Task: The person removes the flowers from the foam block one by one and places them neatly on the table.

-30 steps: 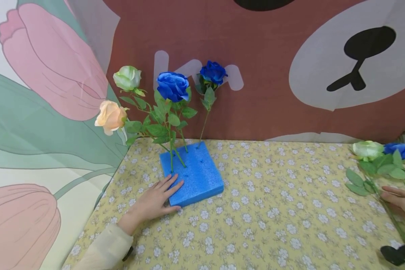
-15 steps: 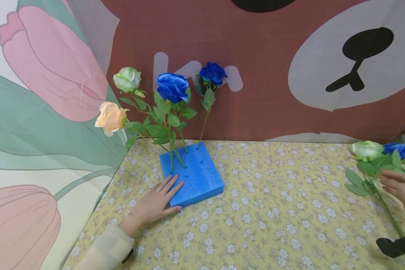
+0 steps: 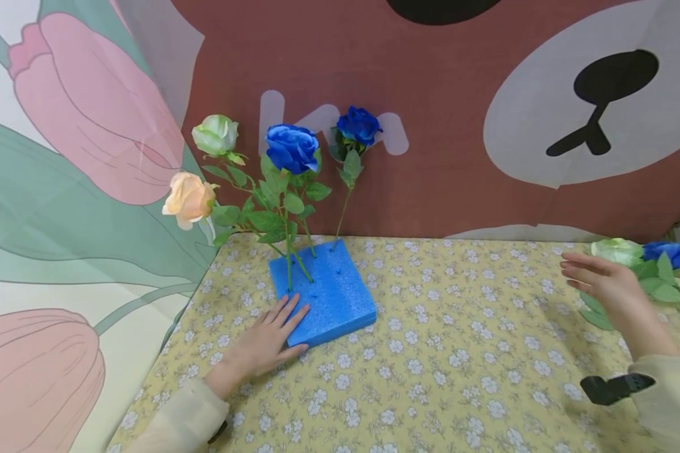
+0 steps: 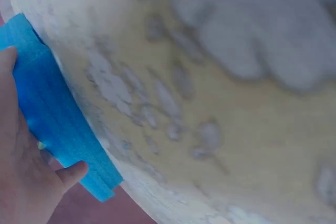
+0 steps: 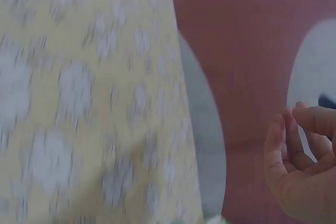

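Observation:
A blue foam block (image 3: 340,302) lies on the table at left of centre in the head view. My left hand (image 3: 266,333) rests on its near left corner, fingers stretched over the top and thumb along the front edge. The left wrist view shows that hand (image 4: 26,166) against the block (image 4: 58,114). Stems of two blue roses (image 3: 292,148), a pale green rose (image 3: 215,134) and a peach rose (image 3: 189,200) rise from the foam. Over to the right, my right hand (image 3: 614,292) is raised with loosely bent fingers, holding nothing. Nothing shows between its fingers (image 5: 286,145) in the right wrist view either.
Beyond my right hand lie another pale green rose (image 3: 616,250) and a blue rose (image 3: 668,253), partly hidden by the hand and arm. The flowered tablecloth (image 3: 459,352) covers the table up to a brown printed backdrop (image 3: 430,176). A tulip-patterned curtain (image 3: 90,233) hangs at left.
My right hand has risen from beside the stem of the lying green rose and moved left, in front of its leaves. My left hand and the foam block have stayed in place.

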`<state>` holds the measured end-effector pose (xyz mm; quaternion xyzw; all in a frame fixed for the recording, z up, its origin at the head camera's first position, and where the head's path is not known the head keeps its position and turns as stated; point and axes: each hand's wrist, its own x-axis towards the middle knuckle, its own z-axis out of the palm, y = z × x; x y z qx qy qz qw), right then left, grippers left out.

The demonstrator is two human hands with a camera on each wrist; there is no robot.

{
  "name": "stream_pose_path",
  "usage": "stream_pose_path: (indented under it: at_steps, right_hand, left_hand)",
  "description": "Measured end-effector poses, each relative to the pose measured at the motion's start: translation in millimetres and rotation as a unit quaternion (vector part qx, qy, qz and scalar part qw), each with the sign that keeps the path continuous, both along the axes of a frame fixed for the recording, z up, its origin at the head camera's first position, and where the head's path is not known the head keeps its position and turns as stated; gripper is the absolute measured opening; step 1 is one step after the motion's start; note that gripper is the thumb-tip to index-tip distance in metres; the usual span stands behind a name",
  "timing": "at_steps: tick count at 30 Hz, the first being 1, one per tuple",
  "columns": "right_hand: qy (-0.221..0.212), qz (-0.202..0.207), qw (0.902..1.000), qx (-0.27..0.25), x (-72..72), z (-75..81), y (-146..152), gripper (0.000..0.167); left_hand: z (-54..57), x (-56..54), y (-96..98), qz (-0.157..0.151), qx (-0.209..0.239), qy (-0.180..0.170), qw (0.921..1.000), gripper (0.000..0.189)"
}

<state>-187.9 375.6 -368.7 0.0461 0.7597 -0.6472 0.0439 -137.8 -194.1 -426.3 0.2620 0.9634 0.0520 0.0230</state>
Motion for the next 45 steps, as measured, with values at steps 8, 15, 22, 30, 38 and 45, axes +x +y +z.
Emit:
stream_pose_path:
  at_steps: [8, 15, 22, 30, 38, 45]
  right_hand:
    - [0.036, 0.058, 0.9943, 0.082, -13.3, 8.4, -50.4, 0.02]
    - [0.039, 0.083, 0.9908, 0.099, -21.0, 16.9, -94.6, 0.027]
    - [0.028, 0.1, 0.9893, 0.102, -26.3, 21.7, -130.2, 0.05]
    - [0.03, 0.119, 0.9896, 0.076, -28.1, 24.6, -160.7, 0.051]
    - [0.033, 0.131, 0.9889, 0.063, -30.3, 20.6, -179.5, 0.046]
    - [0.032, 0.14, 0.9881, 0.056, -30.6, 18.6, -194.1, 0.044]
  left_hand:
    - [0.9, 5.3, 11.4, 0.028, 0.009, -0.014, 0.9995, 0.073]
    - [2.7, 11.7, 24.2, 0.062, 0.002, -0.027, 0.9977, 0.072]
    - [5.0, 17.2, 37.0, 0.095, 0.004, -0.024, 0.9952, 0.07]
    - [1.4, 17.8, 39.1, 0.095, 0.008, -0.014, 0.9953, 0.072]
    - [1.1, 10.3, 10.0, 0.028, 0.05, 0.057, 0.9967, 0.076]
    - [3.9, -10.9, -33.1, 0.041, 0.028, 0.134, 0.9897, 0.075]
